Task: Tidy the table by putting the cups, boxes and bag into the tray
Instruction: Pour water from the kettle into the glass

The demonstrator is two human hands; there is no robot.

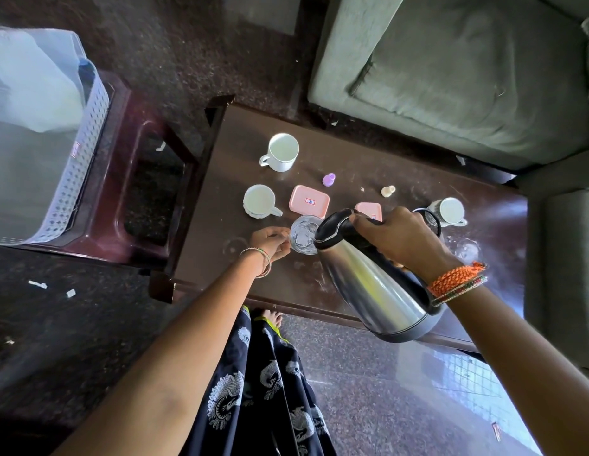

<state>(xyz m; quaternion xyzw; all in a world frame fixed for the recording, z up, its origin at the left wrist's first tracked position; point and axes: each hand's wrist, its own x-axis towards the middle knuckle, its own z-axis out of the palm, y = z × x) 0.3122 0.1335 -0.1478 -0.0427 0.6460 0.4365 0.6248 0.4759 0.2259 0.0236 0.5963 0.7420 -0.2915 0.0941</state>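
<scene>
My right hand (398,238) grips the black handle of a steel kettle (378,284), tilted with its spout over a clear glass (303,239). My left hand (271,241) holds the glass at its left side on the dark wooden table (352,166). Three white cups stand on the table: one at the back (281,152), one at the left (260,201), one at the right (451,210). A pink box (308,201) lies in the middle. A second pink box (369,210) is partly hidden behind the kettle handle.
A small purple bottle (328,179) and a small cream bottle (387,191) stand on the table. A round black mesh item (429,220) sits behind my right hand. A white perforated basket (46,143) rests on a maroon stool at the left. Grey sofas border the back and right.
</scene>
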